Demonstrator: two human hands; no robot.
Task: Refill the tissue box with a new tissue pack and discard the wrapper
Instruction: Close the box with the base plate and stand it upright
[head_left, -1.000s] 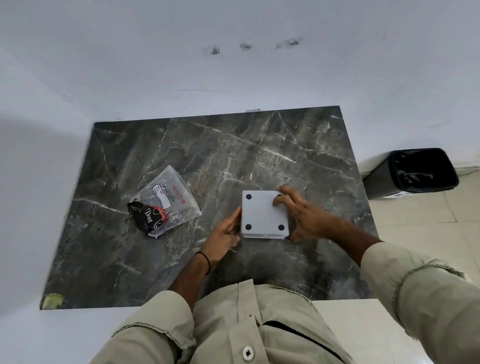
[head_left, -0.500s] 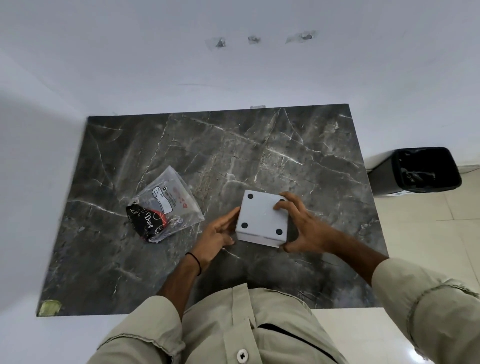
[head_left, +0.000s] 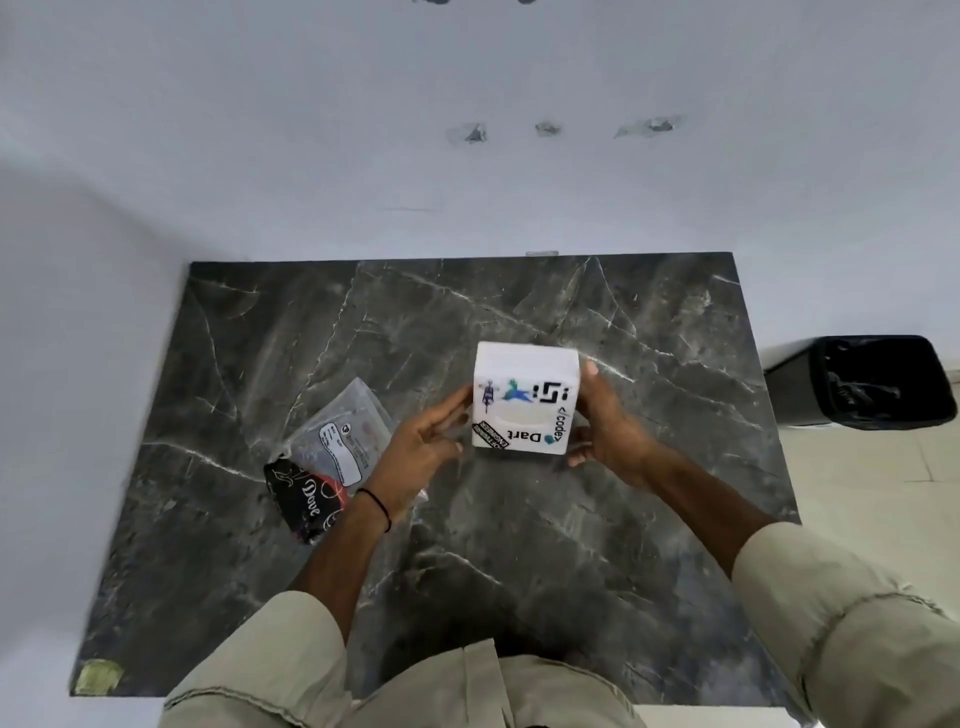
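Both hands cradle the tissue box (head_left: 524, 401) between them, just above the table (head_left: 649, 364). The right hand (head_left: 608, 431) is half open, its palm against the box's right side, the thumb up near the top edge and the fingers curling under the near corner. The left hand (head_left: 423, 447) is open wider; its fingertips meet the box's left side, though whether they press firmly cannot be told.

The box looks like stiff white plastic, smooth and probably a little slippery, light even with tissues inside, so flat pressure on two opposite sides seems the safest hold. Its stickered face with the oval slot is turned towards the camera.

The wrapper (head_left: 332, 457), a crumpled clear and black plastic bag, lies on the table just left of the left wrist; it looks limp and nearly weightless, easy to pinch anywhere. The bin (head_left: 878, 382) stands on the floor, well apart to the right
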